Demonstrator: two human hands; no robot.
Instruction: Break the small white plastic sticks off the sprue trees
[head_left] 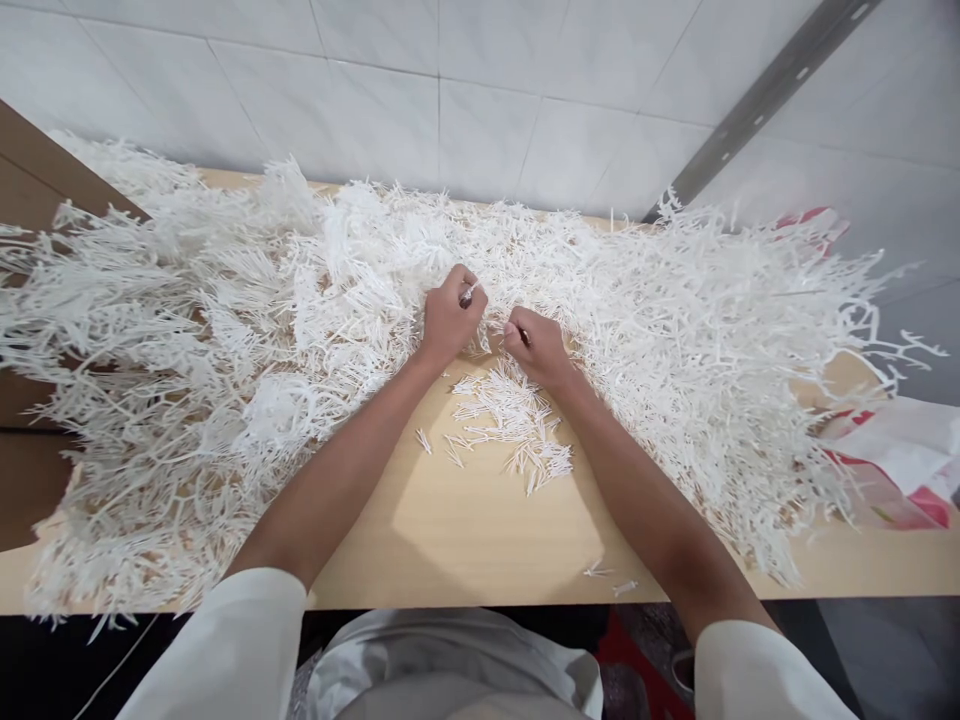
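My left hand point(452, 312) is closed, with a bit of a small white plastic piece point(470, 292) poking out between its thumb and fingers. Just to its right and a little nearer to me, my right hand point(538, 345) is curled with thumb and fingers pressed together; whatever it may hold is hidden. Both hands are above the front of a large heap of white branched plastic strands point(360, 270). Below them on the table lies a small pile of short white plastic sticks point(514, 420), several of them loose at its edges.
The heap spreads across the wooden table point(450, 540) on both sides. A brown cardboard box point(30, 400) stands at the left. A red-and-white plastic bag point(900, 455) lies at the right. Behind are a tiled wall point(495, 110) and a slotted metal post point(757, 105).
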